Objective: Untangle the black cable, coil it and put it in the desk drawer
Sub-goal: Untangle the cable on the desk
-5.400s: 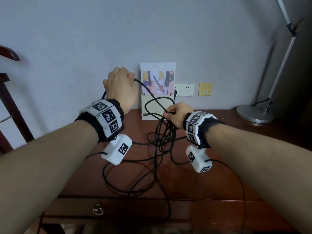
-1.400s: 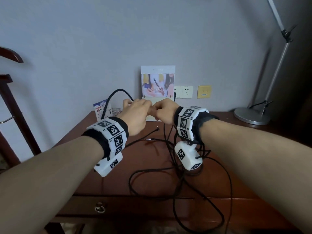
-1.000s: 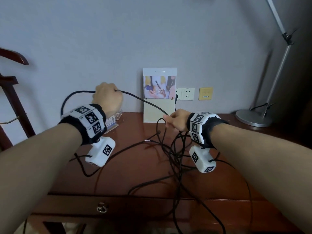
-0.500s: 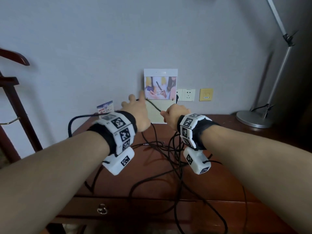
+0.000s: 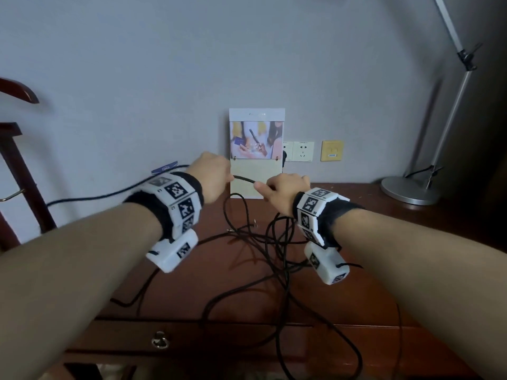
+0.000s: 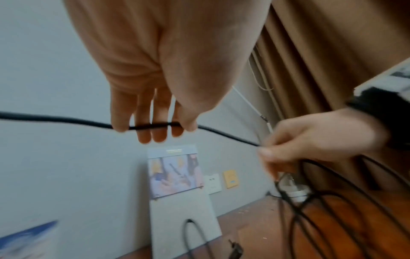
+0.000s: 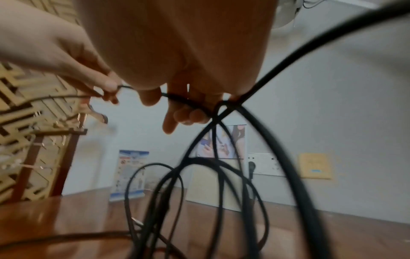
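Note:
The black cable (image 5: 244, 180) runs in a short taut span between my two hands, above the back of the wooden desk (image 5: 370, 270). My left hand (image 5: 223, 175) grips it; in the left wrist view the cable (image 6: 150, 126) crosses the fingers with the thumb on it. My right hand (image 5: 264, 187) pinches the cable (image 7: 188, 105), and several loops hang from that grip. The rest lies in a tangled heap (image 5: 263, 242) on the desk, with strands trailing over the front edge. A length leaves my left hand toward the left. The drawer (image 5: 219, 341) below, with a ring pull (image 5: 160, 342), is closed.
A picture stand (image 5: 256, 152) leans on the wall right behind my hands, with wall sockets (image 5: 301, 151) beside it. A lamp base (image 5: 411, 190) sits at the desk's back right. A wooden chair frame (image 5: 16, 160) stands at the left, and a small blue card (image 5: 164, 168) is behind my left wrist.
My left hand, spread open half a second ago, has closed on the cable next to my right hand. Before that it had drawn a length out to the left.

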